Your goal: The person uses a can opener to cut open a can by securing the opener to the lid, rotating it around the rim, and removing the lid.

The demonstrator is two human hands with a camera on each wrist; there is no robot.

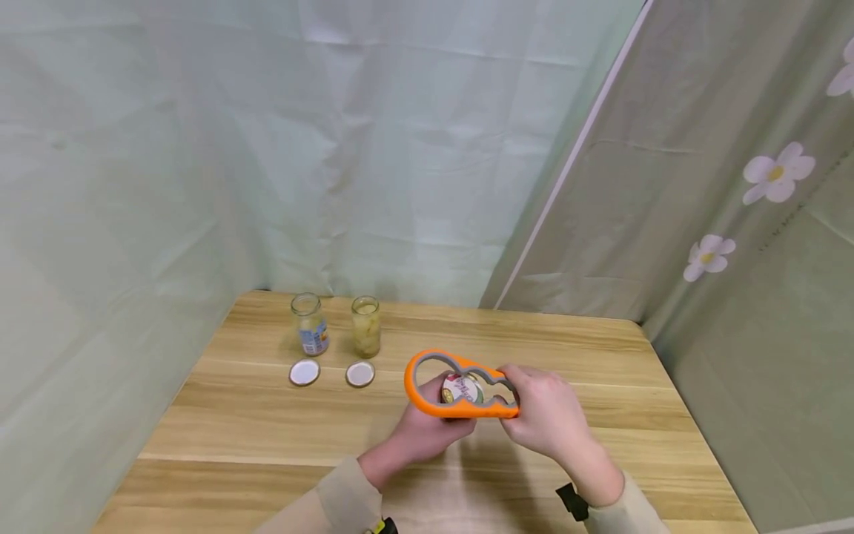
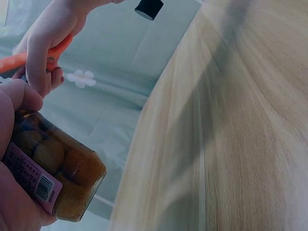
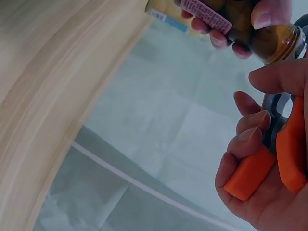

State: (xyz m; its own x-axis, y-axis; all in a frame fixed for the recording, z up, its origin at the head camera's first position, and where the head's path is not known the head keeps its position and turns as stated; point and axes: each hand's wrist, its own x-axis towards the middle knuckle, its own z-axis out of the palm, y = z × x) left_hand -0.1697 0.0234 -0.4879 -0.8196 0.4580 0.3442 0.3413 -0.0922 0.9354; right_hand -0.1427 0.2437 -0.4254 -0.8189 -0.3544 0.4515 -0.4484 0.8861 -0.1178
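Note:
My left hand (image 1: 427, 432) grips a glass jar (image 2: 79, 163) with a pink barcode label and round pieces in brownish liquid. The jar is tilted in the left wrist view and held above the table. Its printed lid (image 1: 462, 388) shows within the opening of an orange jar opener (image 1: 460, 411) with grey scalloped inner edges. My right hand (image 1: 550, 411) holds the opener by its handle end, fingers curled round it in the right wrist view. How firmly the opener bears on the lid I cannot tell.
Two lidless glass jars stand at the back left of the wooden table (image 1: 267, 423): one with a blue label (image 1: 312, 335), one with pale contents (image 1: 366, 330). Before them lie two loose lids, a left one (image 1: 304, 372) and a right one (image 1: 360, 374). Curtains (image 1: 400, 148) hang behind.

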